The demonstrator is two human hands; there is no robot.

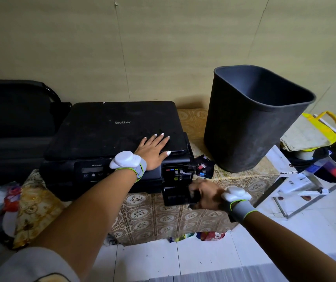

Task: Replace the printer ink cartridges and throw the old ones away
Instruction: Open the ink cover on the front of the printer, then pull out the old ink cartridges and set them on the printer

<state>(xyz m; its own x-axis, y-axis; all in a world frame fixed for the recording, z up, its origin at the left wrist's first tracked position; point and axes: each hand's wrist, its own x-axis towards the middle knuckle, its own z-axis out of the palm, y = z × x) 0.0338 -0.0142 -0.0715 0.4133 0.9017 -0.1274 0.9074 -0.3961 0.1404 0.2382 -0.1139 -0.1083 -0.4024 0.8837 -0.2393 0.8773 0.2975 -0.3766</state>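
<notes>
A black Brother printer [110, 127] sits on a patterned cloth. My left hand [153, 149] lies flat on the right front of its lid, fingers spread, holding nothing. At the printer's front right the cartridge bay [176, 173] stands open, showing coloured labels, and its cover [174, 197] hangs folded down. My right hand [205, 194] is motion-blurred, with fingers curled around the right edge of that cover. A few loose ink cartridges [203, 166] lie on the cloth between the printer and a tall black waste bin [250, 123].
A black bag [14, 123] stands left of the printer against the wall. A yellow-handled bag [313, 133] and boxes [301, 184] crowd the right side. Bags and cloth pile up at the lower left [10, 202]. White floor tiles [183, 259] lie below.
</notes>
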